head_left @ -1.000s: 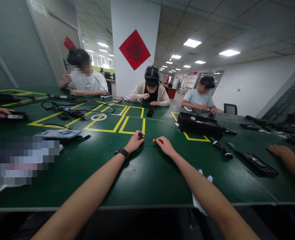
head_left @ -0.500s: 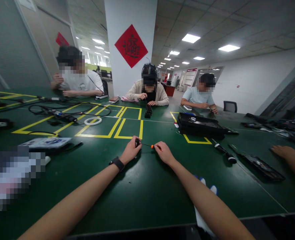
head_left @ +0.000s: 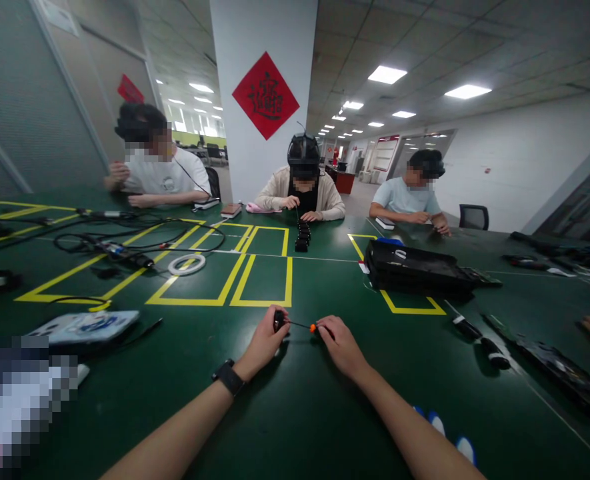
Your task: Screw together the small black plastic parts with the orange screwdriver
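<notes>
Just above the green table (head_left: pixel 285 427), my left hand (head_left: pixel 263 339) is closed around a small black part (head_left: pixel 279 321), mostly covered by the fingers. My right hand (head_left: pixel 343 348) pinches a screwdriver (head_left: pixel 313 328) by its orange collar; the rest of its handle is hidden in the palm. Its thin dark shaft points left to the black part, and the tip seems to touch it, though I cannot make out the contact.
To the right are a black case (head_left: pixel 417 267), loose screwdrivers (head_left: pixel 467 328) and a dark circuit board (head_left: pixel 557 367). Left lie cables (head_left: pixel 125 253), a white ring (head_left: pixel 187 265) and a pale box (head_left: pixel 87 328). Across sits a person (head_left: pixel 302 180) with a row of black parts (head_left: pixel 303 237).
The camera view has tilted, so the table and both hands appear lower. Both hands keep their grips, with the screwdriver shaft still spanning between them.
</notes>
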`<state>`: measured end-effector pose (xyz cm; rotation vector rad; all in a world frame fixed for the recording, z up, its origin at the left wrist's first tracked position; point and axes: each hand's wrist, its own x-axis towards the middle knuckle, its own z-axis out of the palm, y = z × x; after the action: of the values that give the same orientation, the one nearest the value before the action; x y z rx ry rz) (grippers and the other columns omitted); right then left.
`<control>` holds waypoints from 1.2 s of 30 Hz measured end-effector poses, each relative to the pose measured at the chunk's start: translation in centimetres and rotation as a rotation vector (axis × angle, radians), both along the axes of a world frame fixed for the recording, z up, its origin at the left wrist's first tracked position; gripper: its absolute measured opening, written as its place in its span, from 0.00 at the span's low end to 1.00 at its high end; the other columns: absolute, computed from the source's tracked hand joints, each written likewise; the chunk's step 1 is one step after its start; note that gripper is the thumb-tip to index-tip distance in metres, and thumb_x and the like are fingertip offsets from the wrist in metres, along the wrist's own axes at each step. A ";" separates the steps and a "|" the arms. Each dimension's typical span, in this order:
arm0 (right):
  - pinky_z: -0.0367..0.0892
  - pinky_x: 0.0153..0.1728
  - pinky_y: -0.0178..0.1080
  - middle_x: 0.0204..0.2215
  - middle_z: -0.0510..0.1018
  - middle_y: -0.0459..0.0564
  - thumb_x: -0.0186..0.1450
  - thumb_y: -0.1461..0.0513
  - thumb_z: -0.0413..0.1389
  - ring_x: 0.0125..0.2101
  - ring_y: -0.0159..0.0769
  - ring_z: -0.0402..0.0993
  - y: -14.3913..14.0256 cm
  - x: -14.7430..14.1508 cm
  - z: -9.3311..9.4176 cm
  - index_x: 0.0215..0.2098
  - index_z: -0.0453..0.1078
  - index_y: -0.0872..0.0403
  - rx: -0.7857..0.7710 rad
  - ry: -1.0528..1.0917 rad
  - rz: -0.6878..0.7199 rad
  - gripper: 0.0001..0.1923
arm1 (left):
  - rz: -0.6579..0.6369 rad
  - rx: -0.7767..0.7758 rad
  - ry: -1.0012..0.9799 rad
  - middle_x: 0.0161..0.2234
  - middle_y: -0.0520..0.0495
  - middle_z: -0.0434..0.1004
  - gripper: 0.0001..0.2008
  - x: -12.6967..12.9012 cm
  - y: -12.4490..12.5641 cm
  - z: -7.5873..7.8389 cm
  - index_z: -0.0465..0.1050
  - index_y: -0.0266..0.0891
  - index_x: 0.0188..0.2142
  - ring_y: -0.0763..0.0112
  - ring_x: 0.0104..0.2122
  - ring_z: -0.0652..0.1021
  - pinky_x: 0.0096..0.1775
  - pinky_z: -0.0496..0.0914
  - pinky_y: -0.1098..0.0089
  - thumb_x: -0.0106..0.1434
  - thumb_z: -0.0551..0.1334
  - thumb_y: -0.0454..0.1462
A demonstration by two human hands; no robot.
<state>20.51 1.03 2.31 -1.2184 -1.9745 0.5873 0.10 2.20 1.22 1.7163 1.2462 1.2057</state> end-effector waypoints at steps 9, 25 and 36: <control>0.62 0.42 0.43 0.38 0.71 0.52 0.63 0.61 0.47 0.40 0.39 0.66 -0.2 -0.1 1.3 0.37 0.68 0.49 -0.060 0.010 -0.021 0.08 | -0.005 -0.063 -0.003 0.35 0.49 0.69 0.07 0.2 0.1 0.7 0.59 0.44 0.37 0.71 0.35 0.73 0.39 0.67 0.69 0.57 0.54 0.36; 0.60 0.42 0.39 0.34 0.72 0.49 0.62 0.62 0.50 0.38 0.35 0.65 0.3 0.3 -1.6 0.36 0.69 0.54 0.084 -0.058 0.004 0.08 | -0.005 0.066 0.005 0.33 0.52 0.70 0.09 -0.1 -0.4 -0.7 0.62 0.40 0.38 0.73 0.34 0.72 0.40 0.65 0.69 0.55 0.56 0.34; 0.60 0.42 0.38 0.34 0.73 0.50 0.65 0.61 0.44 0.38 0.34 0.66 0.7 -0.1 -1.6 0.33 0.71 0.54 0.024 -0.004 -0.074 0.13 | 0.009 0.061 0.012 0.34 0.51 0.69 0.09 -0.2 -0.3 -0.8 0.63 0.40 0.37 0.72 0.34 0.71 0.40 0.65 0.68 0.54 0.56 0.35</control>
<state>20.41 1.71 0.73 -1.2732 -1.9260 0.5232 -0.13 1.94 0.38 1.7661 1.2369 1.2519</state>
